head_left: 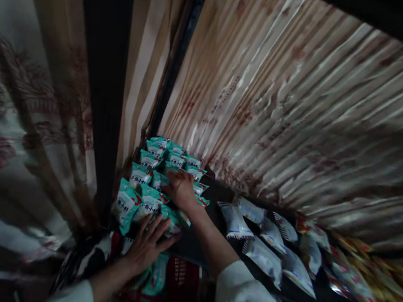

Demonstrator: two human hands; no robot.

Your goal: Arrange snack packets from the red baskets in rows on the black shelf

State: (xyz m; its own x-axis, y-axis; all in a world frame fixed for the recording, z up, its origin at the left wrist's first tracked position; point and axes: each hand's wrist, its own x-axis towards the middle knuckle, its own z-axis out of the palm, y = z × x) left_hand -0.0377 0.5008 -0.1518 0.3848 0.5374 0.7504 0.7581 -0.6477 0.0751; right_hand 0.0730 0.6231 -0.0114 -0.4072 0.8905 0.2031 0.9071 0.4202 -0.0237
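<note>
Small teal-green snack packets (150, 199) with dark Chinese lettering stand in rows in the corner of a dark shelf. My left hand (148, 248) is open at the front of the rows, fingers spread, the tips touching the lower part of the front packets. Over the middle rows reaches my right hand (181, 189), its fingers bent down around a teal packet (160, 181). The fingertips are partly hidden, and the dim light blurs the grip.
White-blue packets (264, 258) lie on the shelf to the right, with yellow packets (387, 285) beyond. A dark post (104, 52) rises at left. Pleated printed sheeting (291, 99) hangs behind. Beneath the shelf sits a red bag or box (183, 279) beside more teal packets (156, 275).
</note>
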